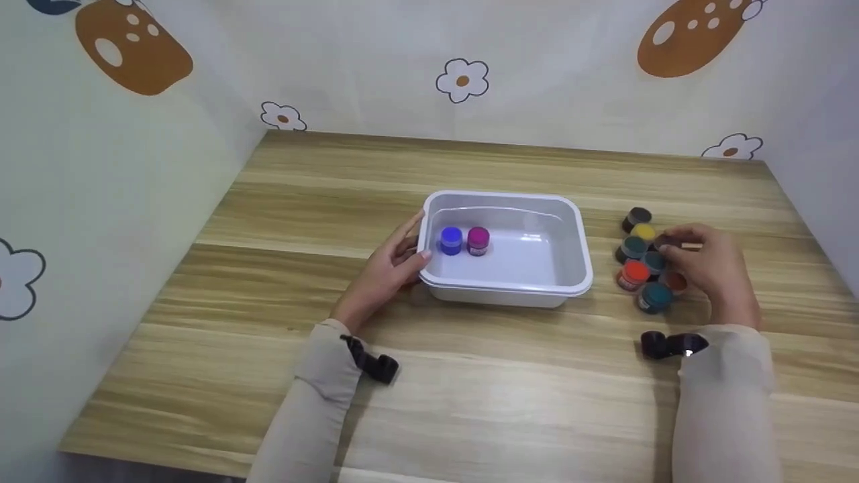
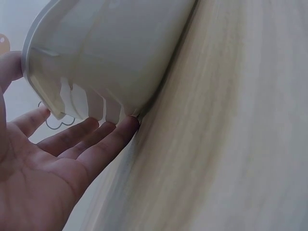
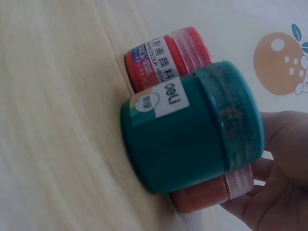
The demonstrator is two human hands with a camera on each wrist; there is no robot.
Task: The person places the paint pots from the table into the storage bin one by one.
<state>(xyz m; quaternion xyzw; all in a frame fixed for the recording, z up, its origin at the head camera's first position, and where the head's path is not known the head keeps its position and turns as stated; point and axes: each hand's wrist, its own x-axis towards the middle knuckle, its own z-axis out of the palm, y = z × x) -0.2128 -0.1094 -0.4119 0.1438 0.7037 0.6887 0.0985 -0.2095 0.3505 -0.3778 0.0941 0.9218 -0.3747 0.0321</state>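
Observation:
A white plastic tub (image 1: 507, 290) stands on the table, with a blue paint jar (image 1: 451, 241) and a magenta paint jar (image 1: 478, 241) upright inside it on the left. My left hand (image 1: 386, 272) holds the tub's left side, thumb at the rim and fingertips (image 2: 127, 126) against the outer wall. To the right of the tub, my right hand (image 1: 711, 261) pinches a dark paint jar (image 1: 666, 241) at the edge of a cluster of jars. In the right wrist view, a teal jar (image 3: 173, 139) hides what those fingers hold.
Close around the right hand stand a black jar (image 1: 636, 219), a yellow jar (image 1: 643, 233), an orange-red jar (image 1: 633, 275), a brown jar (image 1: 674, 282) and several teal or green ones. The wooden table (image 1: 510, 396) meets patterned wall sheets (image 1: 376, 74) behind and at the sides.

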